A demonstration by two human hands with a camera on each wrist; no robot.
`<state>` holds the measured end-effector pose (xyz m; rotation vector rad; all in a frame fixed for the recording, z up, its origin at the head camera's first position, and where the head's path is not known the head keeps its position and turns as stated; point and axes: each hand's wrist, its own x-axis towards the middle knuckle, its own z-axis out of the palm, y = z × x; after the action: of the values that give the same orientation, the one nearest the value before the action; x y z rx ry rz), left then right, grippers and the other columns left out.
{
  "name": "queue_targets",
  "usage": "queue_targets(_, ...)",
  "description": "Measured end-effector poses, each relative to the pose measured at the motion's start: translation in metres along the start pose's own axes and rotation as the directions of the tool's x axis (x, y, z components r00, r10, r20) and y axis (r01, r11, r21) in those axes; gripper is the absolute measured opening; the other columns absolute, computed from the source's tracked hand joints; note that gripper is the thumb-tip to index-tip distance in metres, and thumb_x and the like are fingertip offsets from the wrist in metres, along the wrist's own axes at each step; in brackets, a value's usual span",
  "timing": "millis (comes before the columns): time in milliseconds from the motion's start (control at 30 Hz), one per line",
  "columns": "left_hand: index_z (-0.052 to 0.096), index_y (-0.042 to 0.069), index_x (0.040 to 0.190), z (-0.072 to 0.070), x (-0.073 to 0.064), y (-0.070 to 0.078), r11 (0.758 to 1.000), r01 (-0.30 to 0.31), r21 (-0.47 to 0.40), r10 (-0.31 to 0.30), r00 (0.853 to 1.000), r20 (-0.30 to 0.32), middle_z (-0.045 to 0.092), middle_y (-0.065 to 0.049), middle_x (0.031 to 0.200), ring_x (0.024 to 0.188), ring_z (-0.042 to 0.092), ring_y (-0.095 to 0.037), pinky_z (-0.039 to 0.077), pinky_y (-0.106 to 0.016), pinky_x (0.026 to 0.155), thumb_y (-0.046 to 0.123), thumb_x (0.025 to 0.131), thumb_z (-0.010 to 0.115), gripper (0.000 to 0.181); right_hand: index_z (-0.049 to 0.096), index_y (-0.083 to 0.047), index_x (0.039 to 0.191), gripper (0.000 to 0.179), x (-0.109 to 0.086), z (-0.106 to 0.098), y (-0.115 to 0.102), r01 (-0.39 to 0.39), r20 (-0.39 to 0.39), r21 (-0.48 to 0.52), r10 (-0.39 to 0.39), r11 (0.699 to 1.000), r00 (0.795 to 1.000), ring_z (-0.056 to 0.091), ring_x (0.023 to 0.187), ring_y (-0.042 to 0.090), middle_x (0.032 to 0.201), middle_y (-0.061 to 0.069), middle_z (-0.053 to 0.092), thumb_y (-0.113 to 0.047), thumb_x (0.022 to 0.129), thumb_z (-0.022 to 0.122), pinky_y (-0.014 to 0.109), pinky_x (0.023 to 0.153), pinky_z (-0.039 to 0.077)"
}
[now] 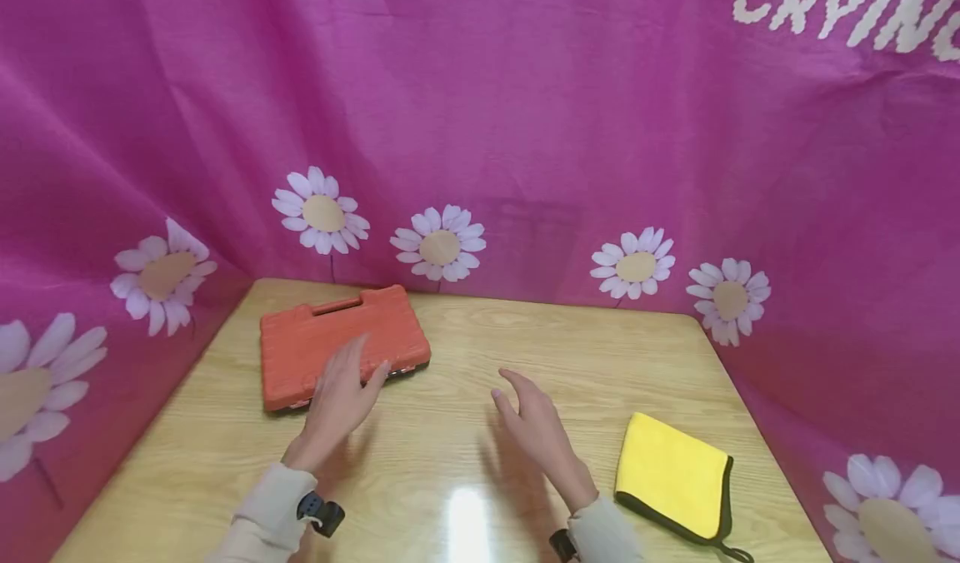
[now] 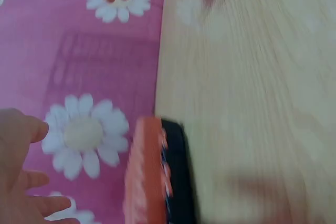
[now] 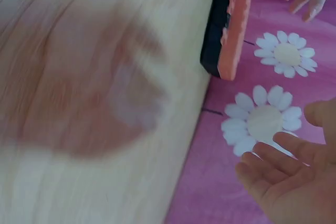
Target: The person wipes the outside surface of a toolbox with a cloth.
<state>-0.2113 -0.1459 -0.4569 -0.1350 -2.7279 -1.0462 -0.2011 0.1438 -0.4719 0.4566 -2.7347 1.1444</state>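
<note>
Left hand (image 1: 339,401) near closed case (image 1: 309,346)

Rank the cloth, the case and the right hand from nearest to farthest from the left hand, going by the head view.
1. Case: at the table's far left, partly covered by the left hand in this view.
2. Right hand: across to the right.
3. Cloth: farther right, past the right hand.
</note>
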Motion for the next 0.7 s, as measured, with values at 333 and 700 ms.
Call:
queue_targets(333, 0.024, -0.007, 0.153, -0.03, 0.001, -0.055, 0.969, 0.241, -0.05, -0.246, 0.96, -0.135, 0.017, -0.034, 0.155, 0.143, 0.008, -0.053, 0.012, -0.067, 0.112, 0.028, 0.101, 0.055, 0.07, 0.046, 0.007, 0.143, 0.049, 0.03, 0.038, -0.008, -0.062, 0.057, 0.164, 0.054, 0.985, 0.997, 0.051, 0.127, 0.045, 0.139, 0.028, 0.052, -0.024, 0.106, 0.051, 0.055, 0.1, 0.046)
queue_targets(700, 0.01, -0.006, 0.156, -0.036, 0.003, -0.084, 0.909, 0.396, -0.131, -0.412, 0.902, -0.131, 0.001, -0.038, 0.156, 0.143, 0.0, -0.057, 0.009, -0.068, 0.113, 0.026, 0.1, 0.055, 0.079, 0.043, 0.009, 0.145, 0.056, 0.076, 0.071, -0.016, -0.161, 0.076, 0.269, 0.146, 0.949, 0.986, 0.048, 0.13, 0.045, 0.142, 0.03, 0.049, -0.03, 0.105, 0.052, 0.052, 0.106, 0.042)
